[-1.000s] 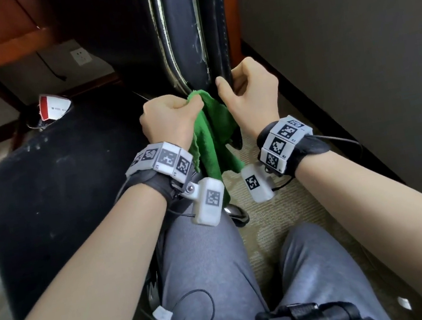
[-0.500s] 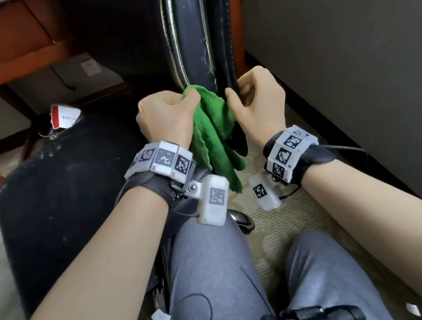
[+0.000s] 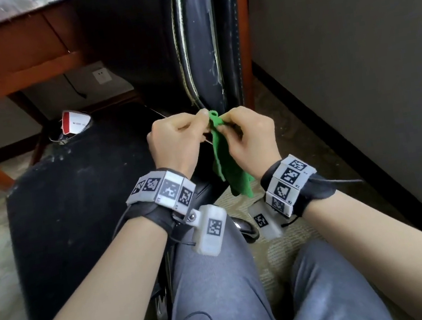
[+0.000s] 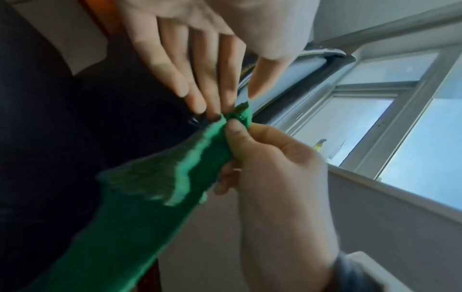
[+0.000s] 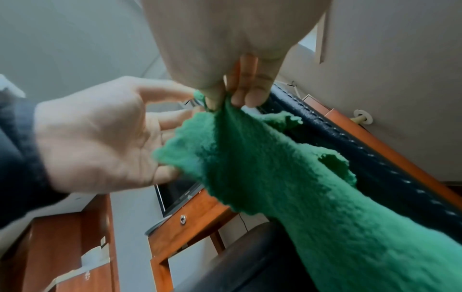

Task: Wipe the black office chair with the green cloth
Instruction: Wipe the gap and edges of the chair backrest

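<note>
The black office chair stands in front of me, its backrest edge-on and its dusty seat to the left. The green cloth hangs free in front of the backrest's lower edge, apart from it. My right hand pinches the cloth's top corner between thumb and fingers; the right wrist view shows this pinch with the cloth trailing down. My left hand is beside it; in the left wrist view its fingers are straight, their tips touching the cloth's top edge, the thumb clear of it.
A wooden desk with a drawer stands at the back left, a wall socket and a red-and-white packet beneath it. A dark grey wall runs close along the right. My legs in grey trousers are below the hands.
Both hands have come down and away from the backrest edge. The cloth, bunched against the chair before, now hangs long from the right hand's pinch, and the left hand's fingers have straightened.
</note>
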The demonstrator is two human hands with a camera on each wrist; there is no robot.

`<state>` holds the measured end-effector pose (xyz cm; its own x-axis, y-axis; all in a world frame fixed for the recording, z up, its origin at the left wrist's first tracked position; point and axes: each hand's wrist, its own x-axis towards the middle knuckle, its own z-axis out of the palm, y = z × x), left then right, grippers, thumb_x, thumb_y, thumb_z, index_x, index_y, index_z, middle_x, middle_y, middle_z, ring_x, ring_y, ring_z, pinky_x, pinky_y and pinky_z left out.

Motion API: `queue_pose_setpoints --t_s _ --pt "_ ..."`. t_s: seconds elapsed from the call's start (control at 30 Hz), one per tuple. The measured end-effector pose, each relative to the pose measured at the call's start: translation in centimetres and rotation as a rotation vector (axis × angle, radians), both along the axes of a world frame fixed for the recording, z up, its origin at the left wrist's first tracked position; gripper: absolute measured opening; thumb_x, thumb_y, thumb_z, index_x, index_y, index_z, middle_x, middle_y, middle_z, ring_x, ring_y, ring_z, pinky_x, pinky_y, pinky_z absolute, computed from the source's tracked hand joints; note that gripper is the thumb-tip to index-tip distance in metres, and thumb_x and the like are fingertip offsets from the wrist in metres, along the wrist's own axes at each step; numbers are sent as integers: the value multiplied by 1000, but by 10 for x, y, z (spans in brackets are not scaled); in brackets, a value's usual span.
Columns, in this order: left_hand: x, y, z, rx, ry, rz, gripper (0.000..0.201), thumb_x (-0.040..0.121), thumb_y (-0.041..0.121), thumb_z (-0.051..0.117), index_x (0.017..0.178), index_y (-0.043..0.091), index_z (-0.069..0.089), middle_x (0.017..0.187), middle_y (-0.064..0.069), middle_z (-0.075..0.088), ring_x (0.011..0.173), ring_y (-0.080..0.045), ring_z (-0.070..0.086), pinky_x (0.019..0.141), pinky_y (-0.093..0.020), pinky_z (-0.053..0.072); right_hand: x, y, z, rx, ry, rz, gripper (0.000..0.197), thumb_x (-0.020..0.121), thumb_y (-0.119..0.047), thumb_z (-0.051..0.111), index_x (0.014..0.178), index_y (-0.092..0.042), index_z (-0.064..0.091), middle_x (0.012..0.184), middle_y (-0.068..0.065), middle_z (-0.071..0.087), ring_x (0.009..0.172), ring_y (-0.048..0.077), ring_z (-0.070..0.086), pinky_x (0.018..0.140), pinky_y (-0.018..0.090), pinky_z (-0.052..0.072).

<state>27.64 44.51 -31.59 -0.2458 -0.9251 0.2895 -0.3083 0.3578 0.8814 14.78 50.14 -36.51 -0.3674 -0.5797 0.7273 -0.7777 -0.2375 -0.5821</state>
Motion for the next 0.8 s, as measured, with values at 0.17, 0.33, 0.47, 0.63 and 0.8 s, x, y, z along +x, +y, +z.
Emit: queue_pose_setpoints --t_s 0.17,0.33,0.47,0.63,0.8 --pt "0 -7 4 -141 -131 211 25 76 54 72 81 29 66 75 16 68 78 2 63 67 -9 38 -7 -9 19 -29 26 -44 12 84 -9 62 95 -11 67 85 -6 65 74 9 60 73 22 49" --pt "-10 -13 1 -80 -206 209 36 72 64 70 85 31 64 77 17 67 77 2 62 66 -19 45 -8 -24 28 -50 145 -18 12 90 -15 60 97 -10 68 88 0 67 75 17 64 68 35 53" --pt "-12 -17 -1 -92 -203 183 28 72 56 71 81 30 64 75 18 66 79 3 61 69 -17 43 -13 -27 24 -95 142 51 10 91 -9 64 98 -5 70 87 4 65 76 16 62 71 26 52" --pt "-14 -20 -2 -78 -192 177 28 70 54 71 80 28 64 72 17 66 76 1 62 71 -22 48 -9 -28 28 -91 81 52 10 91 -15 65 93 -6 68 85 1 65 75 11 60 70 20 49" --pt "-14 -22 -2 -102 -171 168 29 72 52 73 80 25 64 69 14 66 74 2 62 71 -20 49 -6 -28 37 -8 -56 -4 11 86 -20 70 89 -12 62 73 -8 64 62 7 58 63 18 49"
